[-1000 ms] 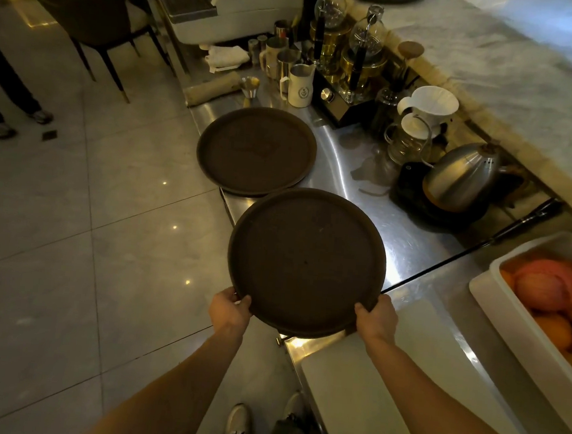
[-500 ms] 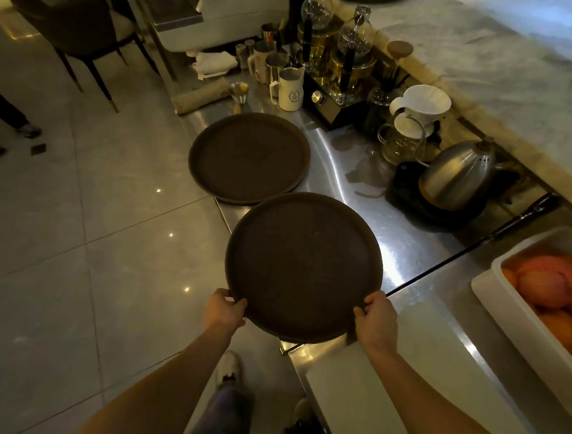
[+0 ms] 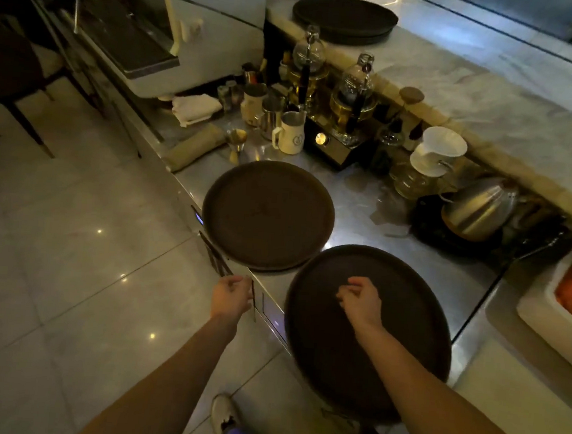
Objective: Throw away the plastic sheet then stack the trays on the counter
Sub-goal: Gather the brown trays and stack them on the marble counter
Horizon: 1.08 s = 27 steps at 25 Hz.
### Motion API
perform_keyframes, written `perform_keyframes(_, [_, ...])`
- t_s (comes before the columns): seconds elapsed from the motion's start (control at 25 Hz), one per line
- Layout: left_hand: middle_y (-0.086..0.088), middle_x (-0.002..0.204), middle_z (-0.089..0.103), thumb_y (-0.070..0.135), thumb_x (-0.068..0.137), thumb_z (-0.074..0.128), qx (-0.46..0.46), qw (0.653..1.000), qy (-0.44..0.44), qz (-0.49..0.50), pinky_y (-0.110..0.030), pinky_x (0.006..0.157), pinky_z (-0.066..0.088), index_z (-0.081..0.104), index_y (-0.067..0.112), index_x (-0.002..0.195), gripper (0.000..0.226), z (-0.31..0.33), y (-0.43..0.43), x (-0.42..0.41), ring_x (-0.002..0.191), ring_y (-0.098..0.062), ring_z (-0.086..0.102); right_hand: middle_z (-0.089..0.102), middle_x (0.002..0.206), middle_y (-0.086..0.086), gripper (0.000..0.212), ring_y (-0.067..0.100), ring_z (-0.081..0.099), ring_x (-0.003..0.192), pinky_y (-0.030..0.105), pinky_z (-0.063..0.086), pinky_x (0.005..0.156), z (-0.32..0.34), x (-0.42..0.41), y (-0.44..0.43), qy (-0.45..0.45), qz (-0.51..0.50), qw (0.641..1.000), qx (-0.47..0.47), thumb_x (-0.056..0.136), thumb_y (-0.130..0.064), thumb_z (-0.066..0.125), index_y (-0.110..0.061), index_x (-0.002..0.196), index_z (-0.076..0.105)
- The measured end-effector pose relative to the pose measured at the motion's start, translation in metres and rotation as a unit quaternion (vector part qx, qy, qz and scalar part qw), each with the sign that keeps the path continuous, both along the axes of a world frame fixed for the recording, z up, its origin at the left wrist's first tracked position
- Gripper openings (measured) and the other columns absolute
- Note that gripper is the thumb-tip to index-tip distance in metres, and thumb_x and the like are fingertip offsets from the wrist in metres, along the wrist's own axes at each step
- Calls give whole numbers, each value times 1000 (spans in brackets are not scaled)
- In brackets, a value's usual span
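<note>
Both hands are empty and loosely curled: the right hand (image 3: pixel 360 303) hovers over the near tray (image 3: pixel 368 329), the left hand (image 3: pixel 232 296) off the steel counter's (image 3: pixel 363 223) edge. That tray lies flat, hanging past the counter, just beside the far tray (image 3: pixel 267 215). No plastic sheet shows. Stacking seems the step in hand; next, grip one tray's rim and set it squarely on the other.

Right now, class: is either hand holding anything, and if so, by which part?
Nothing is held. The left hand hangs off the counter edge; the right hand hovers loosely curled over the near tray.
</note>
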State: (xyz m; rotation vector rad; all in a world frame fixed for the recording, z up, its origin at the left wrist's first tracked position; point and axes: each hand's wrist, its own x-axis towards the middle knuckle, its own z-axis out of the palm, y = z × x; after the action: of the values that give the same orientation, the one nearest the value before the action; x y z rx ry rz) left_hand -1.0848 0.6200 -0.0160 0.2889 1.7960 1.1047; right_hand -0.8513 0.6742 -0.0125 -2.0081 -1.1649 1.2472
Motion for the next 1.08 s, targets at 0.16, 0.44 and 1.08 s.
perform_keyframes(0.16, [-13, 88, 62, 24, 93, 60, 11, 1000, -10, -20, -31, 64, 51, 53, 6, 110, 26, 5, 38, -73, 76, -20, 60, 63, 91, 7, 37, 23, 67, 89, 43, 56, 90, 7, -83, 26, 111, -84, 989, -39, 88, -8, 62, -9, 123, 51])
perform_keyframes(0.44, [-23, 121, 59, 22, 90, 63, -28, 996, 47, -64, -50, 93, 50, 44, 3, 125, 44, -5, 104, -131, 112, -41, 59, 60, 102, 12, 42, 32, 68, 92, 47, 56, 89, 1, -138, 61, 35, -52, 993, -103, 88, -18, 63, -7, 125, 47])
perform_keyframes(1.08, [-21, 135, 53, 36, 98, 46, -71, 944, 188, -264, -59, 95, 49, 39, 14, 136, 45, -23, 226, -217, 119, -44, 53, 63, 104, 17, 31, 33, 68, 85, 44, 59, 77, -23, -176, 90, 10, -170, 979, -111, 93, -21, 59, -5, 118, 49])
